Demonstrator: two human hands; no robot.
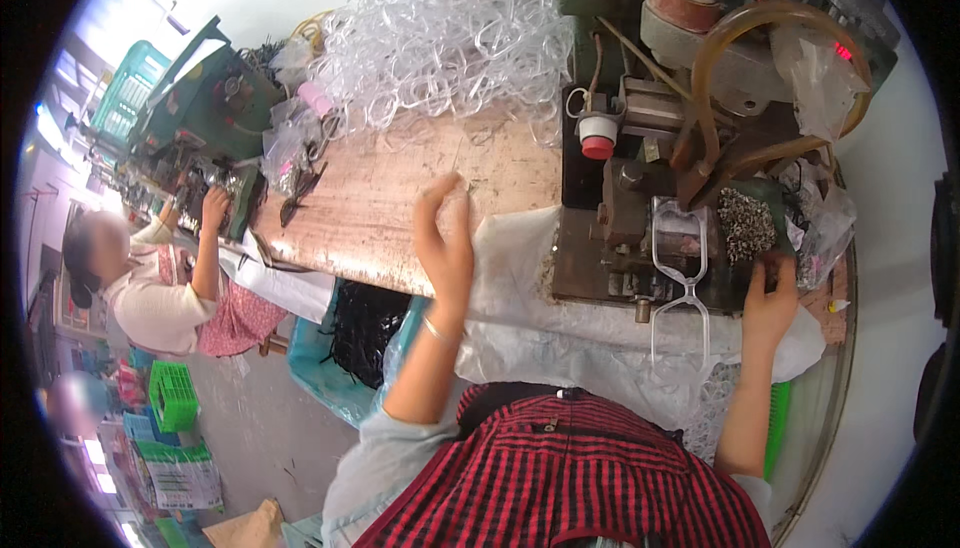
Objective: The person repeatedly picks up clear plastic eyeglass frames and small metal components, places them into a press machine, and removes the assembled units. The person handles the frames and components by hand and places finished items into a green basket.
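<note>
The left grip rests loosely open on the counter, fingers curled, holding nothing, just below the heap of clear loops. Further right, one clear loop hangs on the press. Beside it, the right grip pinches among small metal bits.

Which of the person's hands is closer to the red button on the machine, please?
The left. The left hand rests on the wooden bench, left of and below the red button. The right hand sits farther off, at the machine's lower right beside small metal parts.
</note>
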